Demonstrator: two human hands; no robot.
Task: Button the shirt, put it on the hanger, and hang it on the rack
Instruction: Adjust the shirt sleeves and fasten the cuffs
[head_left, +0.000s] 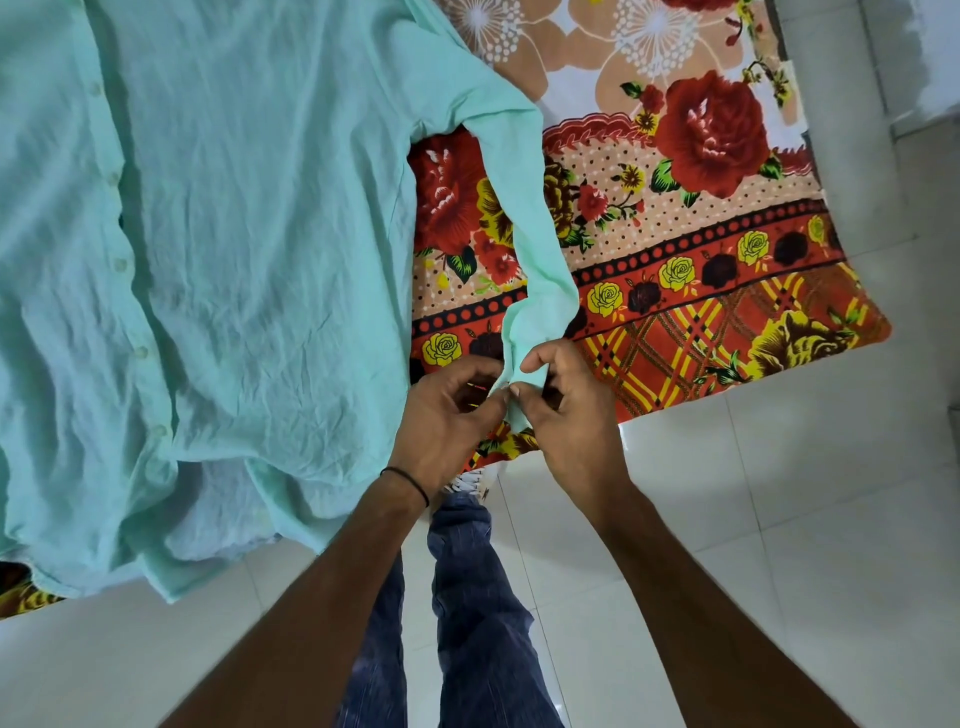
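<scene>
we are on the buttoning step: the mint shirt (218, 249) lies spread on the floral bedsheet (701, 291), its front buttons seemingly done. our left hand (447, 415) and right hand (566, 415) pinch the sleeve cuff (519, 400) at the bed's near edge, fingers grasping it. next, we judge, the cuff button needs pushing through its hole.
</scene>
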